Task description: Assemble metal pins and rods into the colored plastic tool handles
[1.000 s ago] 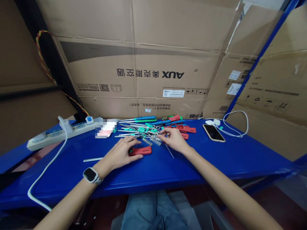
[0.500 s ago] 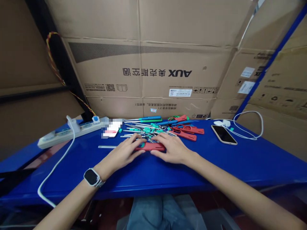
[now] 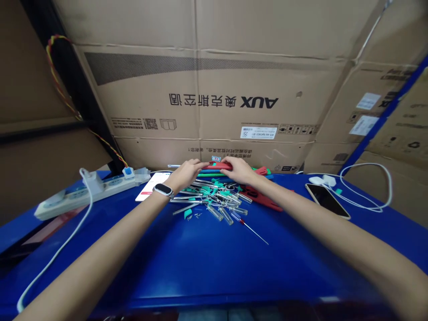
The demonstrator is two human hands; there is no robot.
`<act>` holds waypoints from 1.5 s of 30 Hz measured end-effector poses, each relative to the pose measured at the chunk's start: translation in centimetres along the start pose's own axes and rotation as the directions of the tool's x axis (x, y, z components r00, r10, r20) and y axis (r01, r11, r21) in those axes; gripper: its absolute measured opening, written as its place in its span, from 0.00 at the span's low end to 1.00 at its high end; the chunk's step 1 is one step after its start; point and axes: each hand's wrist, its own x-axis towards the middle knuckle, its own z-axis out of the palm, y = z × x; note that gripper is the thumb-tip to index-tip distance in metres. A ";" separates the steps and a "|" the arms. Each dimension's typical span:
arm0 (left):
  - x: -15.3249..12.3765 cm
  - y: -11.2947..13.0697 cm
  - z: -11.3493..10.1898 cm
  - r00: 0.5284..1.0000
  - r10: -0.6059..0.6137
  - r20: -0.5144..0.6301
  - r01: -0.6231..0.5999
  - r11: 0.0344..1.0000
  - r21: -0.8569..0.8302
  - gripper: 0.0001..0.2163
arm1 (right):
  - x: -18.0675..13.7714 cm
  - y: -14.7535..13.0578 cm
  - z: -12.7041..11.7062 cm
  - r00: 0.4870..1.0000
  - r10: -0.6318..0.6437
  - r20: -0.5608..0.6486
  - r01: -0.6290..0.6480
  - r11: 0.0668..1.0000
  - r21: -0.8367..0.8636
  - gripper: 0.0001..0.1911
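Note:
At the back of the table, a red long-necked lighter (image 3: 219, 165) lies between my hands, its metal tube pointing left. My left hand (image 3: 187, 173) is closed on its front part. My right hand (image 3: 239, 170) grips the handle end, thumb and fingers around it. Below it lie finished-looking blue and green lighters (image 3: 214, 171), partly hidden by my hands. In front is a heap of metal tubes, green triggers and clear fuel tanks (image 3: 225, 216). Red handle shells (image 3: 264, 198) lie to the right, partly behind my right forearm. A small screwdriver (image 3: 238, 217) rests at the heap's front edge.
A white power strip (image 3: 110, 185) with a plugged-in cable runs along the left. Beside it lies a phone with a lit screen (image 3: 150, 187). Another phone (image 3: 326, 199) and a white cable (image 3: 374, 206) are at the right. A cardboard wall (image 3: 220, 76) closes off the back.
Both hands have moved the red lighter away from me, from the front of the heap to the back by the cardboard. The heap's front and the screwdriver are now uncovered.

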 end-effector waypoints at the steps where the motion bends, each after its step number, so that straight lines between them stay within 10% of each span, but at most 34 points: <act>1: 0.6 -0.5 0.4 0.999 -0.039 0.015 0.038 0.999 0.009 0.19 | 1.0 0.3 0.3 1.000 -0.004 -0.004 0.003 0.999 -0.051 0.13; 7: 2.2 -3.1 3.0 0.975 -0.217 0.041 0.216 0.976 0.036 0.14 | 4.4 1.4 2.7 0.997 -0.004 0.071 0.024 0.960 -0.279 0.17; 21: 0.9 -4.4 5.4 0.993 -0.119 -0.007 0.119 0.993 0.009 0.18 | 3.3 3.2 4.4 0.994 -0.106 -0.037 0.091 0.953 -0.289 0.11; 34: 0.8 -0.9 3.7 0.991 -0.002 -0.132 -0.001 1.000 -0.030 0.13 | -1.5 3.2 0.2 1.000 -0.017 0.026 0.022 0.978 -0.207 0.12; 45: 6.9 5.5 4.6 0.973 0.026 0.231 -0.001 0.994 -0.108 0.12 | -3.6 4.9 -0.9 0.976 0.110 0.186 -0.053 0.957 -0.286 0.14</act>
